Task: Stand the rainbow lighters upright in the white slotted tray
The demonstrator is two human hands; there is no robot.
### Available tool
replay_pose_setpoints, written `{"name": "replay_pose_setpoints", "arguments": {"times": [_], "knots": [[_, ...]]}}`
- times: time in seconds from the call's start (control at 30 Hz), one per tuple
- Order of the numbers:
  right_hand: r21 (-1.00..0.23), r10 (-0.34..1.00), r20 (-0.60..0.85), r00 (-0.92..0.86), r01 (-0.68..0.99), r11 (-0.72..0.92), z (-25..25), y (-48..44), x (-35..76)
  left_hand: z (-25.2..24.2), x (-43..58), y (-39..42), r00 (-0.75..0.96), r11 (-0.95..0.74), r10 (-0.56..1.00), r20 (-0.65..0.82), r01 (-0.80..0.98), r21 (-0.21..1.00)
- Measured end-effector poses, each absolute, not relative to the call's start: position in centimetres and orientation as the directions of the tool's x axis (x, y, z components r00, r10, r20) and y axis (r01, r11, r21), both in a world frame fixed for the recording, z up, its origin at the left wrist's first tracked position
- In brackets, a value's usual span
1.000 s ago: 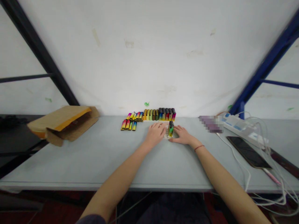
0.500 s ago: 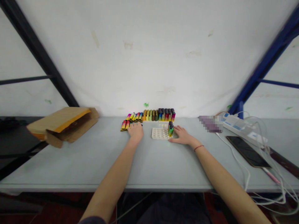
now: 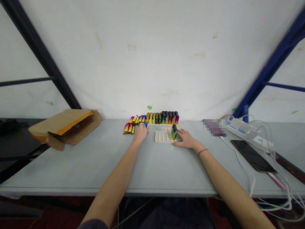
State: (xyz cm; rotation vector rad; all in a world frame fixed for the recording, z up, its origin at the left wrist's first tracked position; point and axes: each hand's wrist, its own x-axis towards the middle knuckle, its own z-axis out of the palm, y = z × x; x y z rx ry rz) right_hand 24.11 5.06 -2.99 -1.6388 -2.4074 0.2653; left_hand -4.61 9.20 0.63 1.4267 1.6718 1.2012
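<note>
My left hand is closed around a blue lighter, whose upper end shows past the fingers. Just left of it, several multicoloured lighters lie on the table, with more lying behind. A white tray with round holes sits in front of me. A few lighters with green and yellow bodies stand upright at its right end. My right hand rests against that end, thumb and fingers spread, thumb by the tray's near corner.
Two filled blocks of upright lighters, one yellow-green and one dark-topped, stand by the wall. An opened cardboard box is at left. Right are a phone, a power strip and loose white cables.
My left hand has lifted off the lying lighters and moved slightly right, with a blue lighter now showing in its fingers. The right hand stays at the tray.
</note>
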Motion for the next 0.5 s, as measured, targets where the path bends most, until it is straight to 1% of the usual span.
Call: {"name": "replay_pose_setpoints", "arguments": {"times": [0.03,0.1,0.2,0.3,0.4,0.5], "knots": [[-0.27,0.932,0.076,-0.354,0.893,0.361,-3.0,5.0,24.1,0.6,-4.4,9.3,-0.21,0.026,0.977,0.037,0.29,0.957],[-0.273,0.933,0.071,-0.352,0.893,0.358,-2.9,5.0,24.1,0.6,-4.0,9.3,-0.175,0.1,0.981,-0.082,0.101,0.99],[-0.273,0.934,0.062,-0.353,0.894,0.356,-2.8,5.0,24.0,0.6,-3.6,9.0,-0.069,0.144,0.985,-0.156,-0.158,0.977],[-0.279,0.933,0.062,-0.355,0.891,0.358,-2.8,5.0,24.0,0.6,-3.5,8.7,0.01,0.125,0.992,-0.127,-0.271,0.954],[-0.285,0.931,0.079,-0.355,0.887,0.362,-2.8,5.0,24.1,0.7,-3.5,8.6,0.03,0.104,0.995,-0.1,-0.345,0.933],[-0.292,0.928,0.108,-0.358,0.881,0.373,-2.6,5.0,24.1,1.1,-3.3,8.6,0.12,0.191,0.981,-0.154,-0.415,0.89]]}}
